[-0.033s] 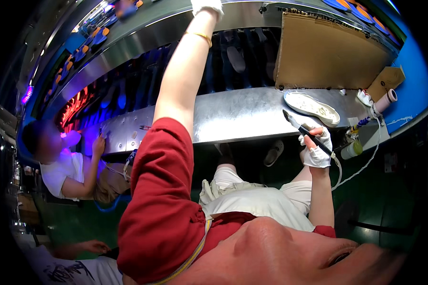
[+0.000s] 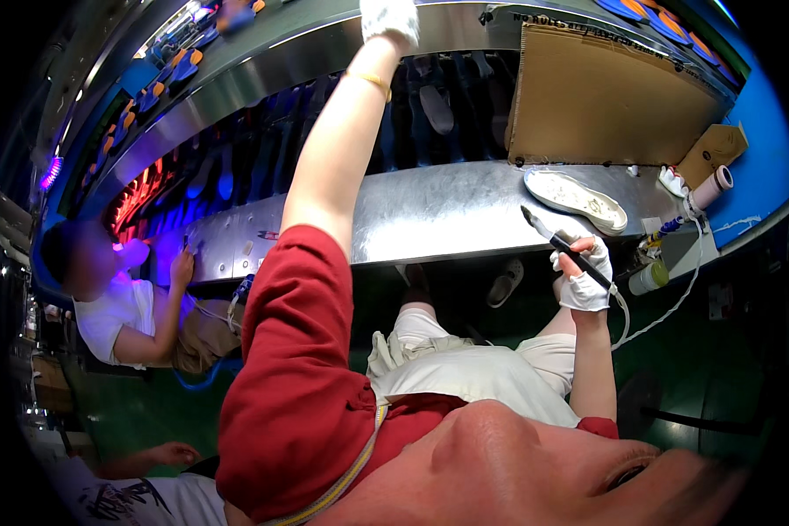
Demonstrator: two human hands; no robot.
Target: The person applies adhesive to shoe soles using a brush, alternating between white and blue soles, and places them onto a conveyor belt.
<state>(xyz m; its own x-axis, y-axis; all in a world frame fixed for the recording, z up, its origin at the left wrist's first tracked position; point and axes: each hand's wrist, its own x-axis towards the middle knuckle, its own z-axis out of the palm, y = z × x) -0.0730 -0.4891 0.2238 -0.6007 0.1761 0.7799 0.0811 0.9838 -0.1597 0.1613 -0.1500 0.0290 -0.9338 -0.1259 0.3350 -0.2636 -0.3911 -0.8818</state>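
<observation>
My right hand (image 2: 586,273), in a white glove with bare fingertips, is closed round the black handle of a brush (image 2: 575,251). The brush's dark bristles point up and left above the bench's front edge. A thin white tube hangs by that wrist. Just beyond the brush, a white shoe sole (image 2: 575,201) lies on the metal bench (image 2: 430,210). My left hand (image 2: 389,22), also in a white glove, reaches far forward over the conveyor's metal rim. The top of the picture cuts off its fingers, so what they do is hidden.
A cardboard sheet (image 2: 614,96) stands behind the bench. At the right are a pinkish roll (image 2: 713,187) and a greenish jar (image 2: 648,278). Blue and orange soles (image 2: 675,31) ride the conveyor. A co-worker (image 2: 140,307) sits at the left; another person's sleeve (image 2: 140,500) shows lower left.
My left hand has come slightly back toward me and to the right, so more of its glove shows. My right hand and the brush have barely moved.
</observation>
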